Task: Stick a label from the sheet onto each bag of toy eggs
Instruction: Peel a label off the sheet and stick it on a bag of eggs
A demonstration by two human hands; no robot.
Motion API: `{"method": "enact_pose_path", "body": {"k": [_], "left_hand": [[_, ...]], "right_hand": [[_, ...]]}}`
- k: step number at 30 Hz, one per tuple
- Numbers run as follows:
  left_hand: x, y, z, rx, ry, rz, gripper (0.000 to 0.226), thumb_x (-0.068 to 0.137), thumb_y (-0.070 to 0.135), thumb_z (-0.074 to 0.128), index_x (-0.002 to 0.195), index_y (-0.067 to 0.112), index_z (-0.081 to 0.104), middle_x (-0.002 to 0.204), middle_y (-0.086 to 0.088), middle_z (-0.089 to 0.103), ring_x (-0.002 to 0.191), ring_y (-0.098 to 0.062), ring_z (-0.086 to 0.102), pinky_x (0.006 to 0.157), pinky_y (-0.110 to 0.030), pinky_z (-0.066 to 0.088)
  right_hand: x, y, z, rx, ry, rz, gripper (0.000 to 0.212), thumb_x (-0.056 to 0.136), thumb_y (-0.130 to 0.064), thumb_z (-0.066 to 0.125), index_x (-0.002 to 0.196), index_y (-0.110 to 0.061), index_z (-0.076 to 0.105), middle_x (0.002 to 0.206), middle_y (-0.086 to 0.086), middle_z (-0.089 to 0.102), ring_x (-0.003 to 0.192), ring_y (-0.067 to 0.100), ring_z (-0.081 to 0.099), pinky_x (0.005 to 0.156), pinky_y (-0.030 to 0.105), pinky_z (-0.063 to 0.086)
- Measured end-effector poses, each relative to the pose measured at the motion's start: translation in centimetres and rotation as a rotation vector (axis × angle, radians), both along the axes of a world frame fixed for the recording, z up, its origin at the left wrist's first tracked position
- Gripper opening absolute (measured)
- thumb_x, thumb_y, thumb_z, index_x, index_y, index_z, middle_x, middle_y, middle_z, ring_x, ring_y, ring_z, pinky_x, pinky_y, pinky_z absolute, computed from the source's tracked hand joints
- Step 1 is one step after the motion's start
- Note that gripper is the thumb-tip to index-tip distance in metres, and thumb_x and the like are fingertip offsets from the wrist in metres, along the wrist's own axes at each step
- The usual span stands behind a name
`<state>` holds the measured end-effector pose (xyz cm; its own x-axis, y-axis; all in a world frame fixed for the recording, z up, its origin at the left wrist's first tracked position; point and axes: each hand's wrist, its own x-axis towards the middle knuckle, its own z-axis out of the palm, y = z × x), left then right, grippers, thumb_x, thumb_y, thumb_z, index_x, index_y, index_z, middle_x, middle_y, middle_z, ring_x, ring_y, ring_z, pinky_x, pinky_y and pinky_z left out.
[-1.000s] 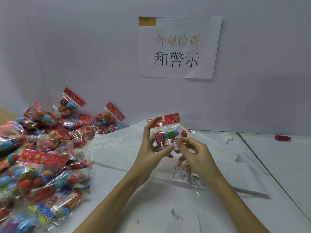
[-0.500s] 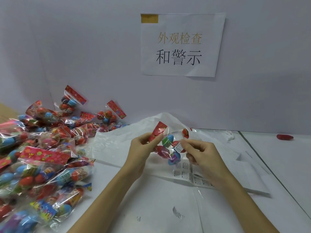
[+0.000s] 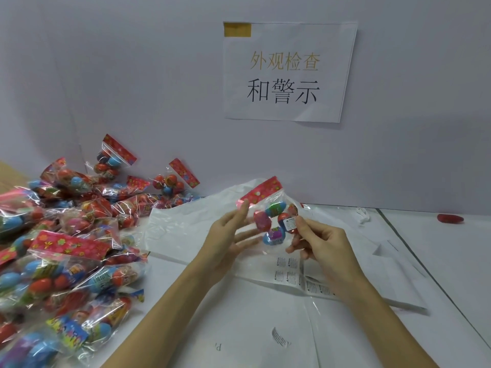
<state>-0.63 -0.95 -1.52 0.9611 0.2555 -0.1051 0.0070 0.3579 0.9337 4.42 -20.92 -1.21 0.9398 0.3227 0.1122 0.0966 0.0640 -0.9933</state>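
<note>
You hold the bag of toy eggs (image 3: 273,216) up off the bench (image 3: 438,261), in front of you at mid-frame, likely so its clear face turns toward you and you can check where the label (image 3: 290,223) sits. That small white label lies on the bag's lower right face, and your right hand (image 3: 322,244) has its grip clamped there: thumb pressed at the label's edge with fingers curled behind, which looks like the rubbing-down step. Your left hand (image 3: 228,240), at nine o'clock of the bag, has its fingers straight and spread, the fingertips backing the film near the red header, apparently to steady the bag against the thumb's push.

At six o'clock of the bag the label sheet (image 3: 289,273) lies flat on the bench, close by for the next peel, with several labels left. A white plastic sheet (image 3: 186,221) spreads under and behind your hands. At nine o'clock, the pile of bags (image 3: 61,251) waits within your left hand's reach. At twelve o'clock, a paper sign (image 3: 288,73) hangs on the wall.
</note>
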Motion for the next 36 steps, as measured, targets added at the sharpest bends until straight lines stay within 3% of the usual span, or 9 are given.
{"method": "enact_pose_path", "body": {"k": [3, 7, 9, 12, 20, 25, 29, 33, 36], "left_hand": [[-0.2, -0.5, -0.1, 0.054, -0.052, -0.119, 0.047, 0.089, 0.041, 0.076, 0.124, 0.011, 0.072, 0.114, -0.01, 0.078, 0.091, -0.027, 0.077, 0.072, -0.026, 0.06], [-0.1, -0.5, -0.3, 0.1, -0.106, -0.111, 0.036, 0.087, 0.038, 0.079, 0.107, 0.007, 0.079, 0.093, -0.009, 0.07, 0.071, -0.016, 0.049, 0.06, -0.022, 0.036], [-0.4, -0.7, -0.5, 0.272, -0.114, -0.188, 0.035, 0.09, 0.041, 0.079, 0.106, 0.01, 0.08, 0.09, -0.011, 0.07, 0.074, -0.016, 0.048, 0.059, -0.022, 0.036], [-0.6, -1.6, -0.7, 0.424, -0.099, -0.238, 0.041, 0.087, 0.051, 0.076, 0.108, 0.016, 0.081, 0.097, -0.017, 0.072, 0.079, -0.019, 0.05, 0.063, -0.026, 0.04], [-0.7, -1.9, -0.4, 0.301, -0.114, -0.174, 0.043, 0.096, 0.048, 0.059, 0.111, 0.012, 0.08, 0.113, -0.022, 0.071, 0.092, -0.03, 0.065, 0.055, -0.023, 0.048], [-0.3, -2.0, -0.7, 0.285, -0.172, 0.06, 0.027, 0.103, 0.033, 0.059, 0.111, 0.019, 0.08, 0.105, -0.02, 0.071, 0.079, -0.022, 0.067, 0.051, -0.026, 0.053], [0.2, -1.5, -0.9, 0.554, -0.337, 0.385, 0.026, 0.102, 0.024, 0.064, 0.125, 0.025, 0.075, 0.108, -0.009, 0.052, 0.081, -0.007, 0.062, 0.06, -0.031, 0.061], [-0.5, -2.3, -1.9, 0.988, -0.592, 0.186, 0.046, 0.093, 0.03, 0.078, 0.137, 0.025, 0.068, 0.114, -0.002, 0.049, 0.092, -0.01, 0.06, 0.073, -0.023, 0.056], [-0.6, -3.1, -2.3, 1.065, -0.681, 0.17, 0.043, 0.101, 0.049, 0.061, 0.137, 0.027, 0.067, 0.113, 0.01, 0.056, 0.084, -0.011, 0.062, 0.07, -0.013, 0.044]], "right_hand": [[-0.2, 0.3, 0.2, -0.088, -0.014, 0.073, 0.033, 0.098, -0.04, 0.061, 0.123, -0.021, 0.072, 0.091, 0.002, 0.081, 0.078, 0.025, 0.08, 0.058, 0.021, 0.058], [-0.1, 0.8, 0.1, -0.099, 0.003, -0.02, 0.057, 0.091, -0.061, 0.061, 0.139, -0.034, 0.049, 0.105, -0.002, 0.081, 0.09, 0.019, 0.079, 0.072, 0.031, 0.061], [0.1, 0.5, 0.4, 0.042, 0.116, 0.002, 0.058, 0.089, -0.061, 0.065, 0.138, -0.03, 0.059, 0.117, -0.002, 0.078, 0.105, 0.023, 0.076, 0.087, 0.039, 0.062], [0.1, -0.3, 0.7, 0.221, 0.266, 0.125, 0.038, 0.091, -0.045, 0.07, 0.12, -0.021, 0.078, 0.121, 0.005, 0.077, 0.113, 0.024, 0.074, 0.084, 0.031, 0.062], [0.6, -0.4, 0.9, 0.481, 0.418, 0.054, 0.034, 0.093, -0.033, 0.07, 0.115, -0.01, 0.079, 0.123, 0.013, 0.075, 0.116, 0.027, 0.073, 0.091, 0.037, 0.058], [0.3, 0.1, 0.1, 0.116, 0.038, -0.241, 0.042, 0.09, -0.035, 0.076, 0.13, -0.022, 0.07, 0.106, -0.003, 0.08, 0.097, 0.005, 0.076, 0.084, 0.026, 0.057], [0.2, 0.7, -0.3, 0.049, -0.17, -0.236, 0.031, 0.096, -0.032, 0.07, 0.123, -0.016, 0.068, 0.109, 0.003, 0.079, 0.097, 0.013, 0.077, 0.082, 0.028, 0.062], [-1.1, 2.2, -0.5, 0.162, 0.019, 0.147, 0.039, 0.103, -0.041, 0.057, 0.131, -0.016, 0.066, 0.118, 0.005, 0.078, 0.112, 0.021, 0.074, 0.088, 0.032, 0.062], [-1.1, 2.1, -0.6, 0.177, 0.058, 0.057, 0.027, 0.108, -0.03, 0.054, 0.132, -0.023, 0.062, 0.111, 0.005, 0.079, 0.103, 0.023, 0.077, 0.084, 0.036, 0.062]]}}
